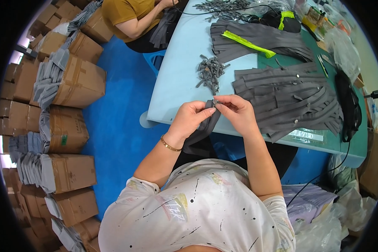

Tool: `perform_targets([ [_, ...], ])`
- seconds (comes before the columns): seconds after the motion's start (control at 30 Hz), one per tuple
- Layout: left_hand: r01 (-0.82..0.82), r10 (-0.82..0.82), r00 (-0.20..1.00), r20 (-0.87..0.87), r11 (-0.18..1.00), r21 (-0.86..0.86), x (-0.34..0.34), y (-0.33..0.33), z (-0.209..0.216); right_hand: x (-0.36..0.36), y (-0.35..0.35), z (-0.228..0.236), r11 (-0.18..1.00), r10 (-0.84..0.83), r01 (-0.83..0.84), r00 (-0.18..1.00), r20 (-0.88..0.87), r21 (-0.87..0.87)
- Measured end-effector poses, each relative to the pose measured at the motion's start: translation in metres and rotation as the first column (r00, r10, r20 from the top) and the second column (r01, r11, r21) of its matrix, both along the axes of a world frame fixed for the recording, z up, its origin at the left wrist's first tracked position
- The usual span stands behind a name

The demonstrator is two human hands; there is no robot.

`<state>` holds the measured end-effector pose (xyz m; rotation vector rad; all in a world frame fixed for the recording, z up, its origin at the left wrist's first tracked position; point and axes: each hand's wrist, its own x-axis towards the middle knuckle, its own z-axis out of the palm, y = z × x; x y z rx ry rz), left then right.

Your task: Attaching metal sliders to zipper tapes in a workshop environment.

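Between my hands, at the table's near edge, is the end of a dark grey zipper tape (206, 122) that hangs down toward my lap. My left hand (194, 116) pinches the tape close to its end. At that same end, the thumb and forefinger of my right hand (238, 111) close on a small metal zipper slider (214, 102). Just beyond my fingers lies a pile of loose grey zipper sliders (210, 72). Right of my right hand, a wide stack of grey zippers (289, 98) is spread out.
Farther back lies another zipper bundle (260, 40) with a neon yellow strip (248, 44). A black pouch (349, 105) and scissors (322, 65) sit at the right. Cardboard boxes (80, 82) line the left. A co-worker in a mustard top (121, 17) sits across.
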<state>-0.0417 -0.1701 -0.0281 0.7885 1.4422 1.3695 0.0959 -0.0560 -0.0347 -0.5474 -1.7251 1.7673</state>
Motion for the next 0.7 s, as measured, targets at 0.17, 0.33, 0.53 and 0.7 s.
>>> perform_targets([
  [0.17,0.005,-0.005,1.0,0.018,1.0,-0.006,0.0,-0.001,0.001,0.002,0.0,0.003,1.0,0.023,-0.023,0.998,0.056,0.014],
  [0.33,-0.023,0.023,0.999,-0.022,1.0,0.007,0.004,-0.003,-0.002,0.001,-0.001,0.005,0.991,0.028,-0.032,0.999,0.031,0.132],
  [0.53,-0.027,0.026,0.986,-0.162,1.0,-0.003,0.008,-0.002,0.004,-0.002,-0.001,0.002,1.0,0.024,-0.024,1.0,0.013,-0.006],
  [0.7,-0.081,0.099,0.974,-0.203,0.992,0.093,0.012,-0.001,0.001,0.001,0.0,0.005,0.992,0.004,-0.012,0.998,0.062,0.129],
])
